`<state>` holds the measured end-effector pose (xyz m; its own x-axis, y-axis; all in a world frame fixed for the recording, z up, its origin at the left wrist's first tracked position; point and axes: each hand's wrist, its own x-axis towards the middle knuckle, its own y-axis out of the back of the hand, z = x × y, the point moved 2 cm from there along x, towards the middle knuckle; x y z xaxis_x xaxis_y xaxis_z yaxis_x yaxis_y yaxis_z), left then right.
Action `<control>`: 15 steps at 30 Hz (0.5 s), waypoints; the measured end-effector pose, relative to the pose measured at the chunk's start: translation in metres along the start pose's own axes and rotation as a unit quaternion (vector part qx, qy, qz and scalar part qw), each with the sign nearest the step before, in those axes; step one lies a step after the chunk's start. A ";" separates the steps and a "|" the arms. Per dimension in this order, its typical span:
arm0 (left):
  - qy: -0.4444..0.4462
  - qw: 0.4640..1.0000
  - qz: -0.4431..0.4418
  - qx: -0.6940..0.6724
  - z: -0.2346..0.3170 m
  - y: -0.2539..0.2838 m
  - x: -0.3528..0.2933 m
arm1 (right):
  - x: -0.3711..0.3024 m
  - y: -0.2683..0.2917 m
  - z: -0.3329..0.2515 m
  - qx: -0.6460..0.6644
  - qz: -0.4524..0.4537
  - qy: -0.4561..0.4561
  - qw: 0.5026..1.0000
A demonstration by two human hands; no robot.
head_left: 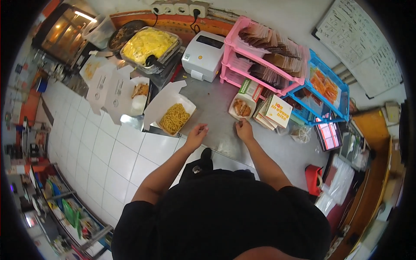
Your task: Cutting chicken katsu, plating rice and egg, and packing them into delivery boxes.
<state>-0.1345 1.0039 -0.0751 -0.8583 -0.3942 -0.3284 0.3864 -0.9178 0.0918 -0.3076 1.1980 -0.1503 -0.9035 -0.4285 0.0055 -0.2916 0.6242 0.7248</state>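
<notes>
My right hand (244, 130) is at the near edge of a small paper box of fried chicken (242, 108), its fingertips closed on the rim. My left hand (197, 136) hovers over the front edge of the metal counter, loosely curled with nothing visible in it. Just left of it stands an open white box of yellow noodles (174, 118), its lid (165, 96) folded back. Farther left is another open box, with white rice (139, 105) and a piece of fried chicken (140, 90) inside.
Behind are a white label printer (203, 56) and a tray of yellow shredded food (150, 45). A pink rack (264, 80) of sachets and a blue rack (342, 106) stand at the back right. Folded cartons (277, 112) lie beside the chicken box. A red tape dispenser (313, 179) sits right.
</notes>
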 end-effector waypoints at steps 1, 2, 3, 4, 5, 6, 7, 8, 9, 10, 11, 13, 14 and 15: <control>0.004 1.000 -0.006 0.002 -0.003 0.006 0.012 | -0.017 0.002 -0.013 0.011 -0.062 -0.004 0.998; -0.009 1.000 -0.008 0.013 -0.009 0.010 0.025 | -0.034 0.007 -0.028 0.022 -0.123 -0.008 0.992; -0.022 0.999 -0.011 0.024 -0.012 0.012 0.038 | -0.049 0.018 -0.048 0.023 -0.120 -0.018 0.992; -0.018 0.999 -0.024 0.027 -0.010 0.010 0.051 | -0.064 0.027 -0.065 0.080 -0.228 -0.109 0.964; -0.020 0.997 -0.004 0.077 -0.004 0.004 0.064 | -0.075 0.030 -0.072 0.142 -0.326 -0.197 0.914; -0.021 0.992 0.018 0.126 0.002 -0.002 0.077 | -0.077 0.026 -0.064 0.148 -0.318 -0.210 0.913; -0.021 0.990 0.004 0.138 0.003 -0.011 0.090 | -0.074 0.027 -0.053 0.128 -0.189 -0.151 0.962; -0.018 0.989 -0.006 0.149 0.002 -0.018 0.103 | -0.071 0.027 -0.047 0.102 -0.063 -0.088 0.989; -0.034 0.980 -0.034 0.194 0.002 -0.025 0.114 | -0.060 0.030 -0.053 0.050 0.020 -0.084 0.995; -0.050 0.968 -0.065 0.238 0.002 -0.032 0.123 | -0.042 0.033 -0.060 -0.005 0.103 -0.080 0.991; -0.052 0.951 -0.117 0.280 0.016 -0.048 0.128 | -0.027 0.030 -0.047 0.001 0.088 -0.137 0.987; -0.052 0.928 -0.177 0.323 0.037 -0.068 0.133 | 0.003 0.024 -0.032 0.017 0.045 -0.190 0.981; -0.106 0.913 -0.169 0.356 0.040 -0.072 0.137 | 0.015 0.023 -0.033 0.024 0.014 -0.185 0.982; -0.161 0.893 -0.165 0.387 0.042 -0.078 0.135 | 0.020 0.025 -0.027 0.024 0.016 -0.197 0.980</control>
<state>-0.2948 1.0200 -0.0867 -0.9830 0.0256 -0.1818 -0.1480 -0.6964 0.7023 -0.3249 1.1874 -0.1130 -0.9607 -0.1295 -0.2457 -0.2677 0.6674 0.6949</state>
